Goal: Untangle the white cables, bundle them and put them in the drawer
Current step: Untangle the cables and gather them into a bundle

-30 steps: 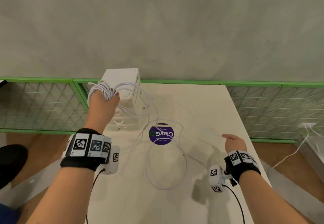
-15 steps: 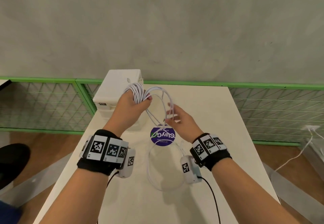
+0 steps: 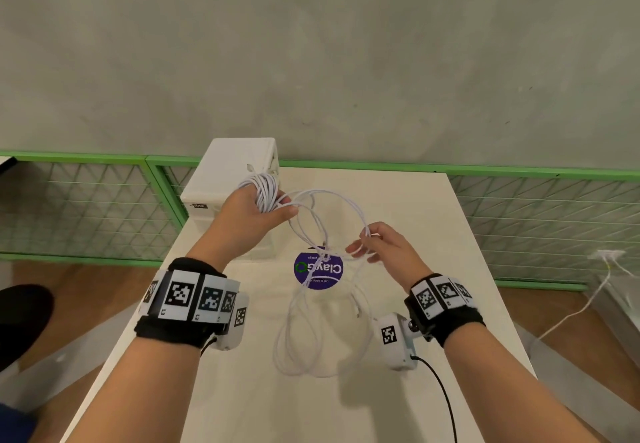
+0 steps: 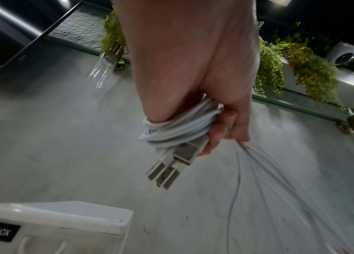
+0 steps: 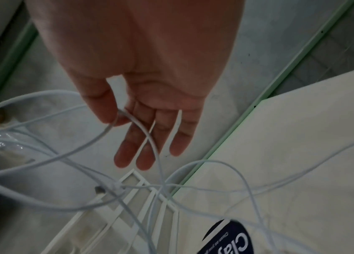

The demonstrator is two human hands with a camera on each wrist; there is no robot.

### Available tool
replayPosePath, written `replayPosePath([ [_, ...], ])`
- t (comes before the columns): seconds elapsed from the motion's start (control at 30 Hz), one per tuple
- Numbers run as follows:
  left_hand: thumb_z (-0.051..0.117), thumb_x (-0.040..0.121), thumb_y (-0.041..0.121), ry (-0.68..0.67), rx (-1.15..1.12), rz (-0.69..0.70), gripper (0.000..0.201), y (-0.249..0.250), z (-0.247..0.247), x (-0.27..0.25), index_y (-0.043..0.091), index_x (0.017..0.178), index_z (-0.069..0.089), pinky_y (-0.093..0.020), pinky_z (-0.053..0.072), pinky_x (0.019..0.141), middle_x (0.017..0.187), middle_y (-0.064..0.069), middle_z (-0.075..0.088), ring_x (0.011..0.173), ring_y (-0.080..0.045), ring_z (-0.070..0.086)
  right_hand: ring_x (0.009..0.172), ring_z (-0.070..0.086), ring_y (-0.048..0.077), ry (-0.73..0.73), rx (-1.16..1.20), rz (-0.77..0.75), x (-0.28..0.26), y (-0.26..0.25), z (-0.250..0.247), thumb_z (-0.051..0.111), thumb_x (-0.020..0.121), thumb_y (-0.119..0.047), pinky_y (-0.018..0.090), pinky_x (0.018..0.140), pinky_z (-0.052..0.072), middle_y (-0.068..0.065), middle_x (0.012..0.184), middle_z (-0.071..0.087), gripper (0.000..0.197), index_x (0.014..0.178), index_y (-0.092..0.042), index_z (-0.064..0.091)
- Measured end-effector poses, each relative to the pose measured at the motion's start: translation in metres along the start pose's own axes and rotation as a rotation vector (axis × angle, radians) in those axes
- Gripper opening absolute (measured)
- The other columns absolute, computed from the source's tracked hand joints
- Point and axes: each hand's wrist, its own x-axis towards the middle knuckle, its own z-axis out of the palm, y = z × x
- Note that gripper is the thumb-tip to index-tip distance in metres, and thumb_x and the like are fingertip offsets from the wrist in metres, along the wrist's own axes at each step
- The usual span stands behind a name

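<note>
My left hand [image 3: 258, 207] is raised above the table's far left and grips a coiled bundle of white cables [image 3: 265, 188]. In the left wrist view the coil [image 4: 178, 127] wraps the fingers and USB plugs [image 4: 169, 167] stick out below. Loose strands [image 3: 329, 207] arc from the bundle to my right hand [image 3: 372, 243], which pinches one strand [image 5: 132, 120] between thumb and forefinger, other fingers straight. More cable loops [image 3: 304, 335] hang down onto the table. The white drawer box [image 3: 232, 172] stands behind the left hand; its drawers are mostly hidden.
A purple round sticker [image 3: 318, 271] lies on the white table [image 3: 415, 220]. Green-framed mesh fencing [image 3: 536, 220] runs behind and beside the table. Another white cord [image 3: 588, 304] lies on the wooden floor at the right. A dark shoe [image 3: 20, 321] shows at the left.
My right hand came from the table's right edge to the middle and took a loose strand. The left hand moved right and slightly down with the bundle; the loops on the table drew in.
</note>
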Motion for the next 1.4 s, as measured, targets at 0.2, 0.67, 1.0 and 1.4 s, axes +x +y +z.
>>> replayPosePath([
  [0.2,0.07,0.084,0.03,0.094,-0.002,-0.038,0.021,-0.003,-0.007,0.001,0.01,0.084,0.064,-0.022,0.037,0.051,0.064,0.001,0.055,0.054,-0.009,0.047,0.056,0.048,0.018,0.526,0.022,0.154,0.013,0.029,-0.032,0.046,0.095,-0.02,0.025,0.047,0.042,0.006,0.072,0.055,0.019,0.105,-0.007,0.055],
  [0.67,0.07,0.084,0.031,0.002,-0.022,0.046,0.035,0.017,0.031,-0.004,-0.003,0.085,0.061,-0.014,0.035,0.049,0.071,-0.01,0.06,0.057,-0.011,0.049,0.132,0.033,-0.001,0.004,-0.119,-0.358,-0.006,-0.045,0.012,0.062,0.081,-0.01,0.016,0.108,0.026,-0.013,0.143,0.036,0.074,0.141,-0.034,0.027],
  [1.0,0.072,0.08,0.043,-0.211,0.196,-0.065,0.042,0.004,0.027,-0.009,0.003,0.086,0.061,-0.026,0.036,0.054,0.07,-0.006,0.056,0.06,-0.017,0.049,0.06,0.044,0.007,0.081,-0.013,-0.443,-0.003,-0.075,0.021,0.044,0.091,0.005,0.014,0.062,0.039,-0.002,0.065,0.049,0.033,0.098,-0.02,0.065],
  [1.4,0.048,0.089,0.025,-0.547,-0.864,0.041,0.032,0.029,0.028,-0.011,0.009,0.068,0.064,-0.017,0.031,0.037,0.03,0.003,0.034,0.026,-0.009,0.027,0.082,0.061,0.027,-0.115,-0.412,-0.285,0.011,-0.031,0.043,0.044,0.092,-0.002,0.036,0.078,0.049,0.014,0.088,0.066,0.018,0.1,-0.002,0.059],
])
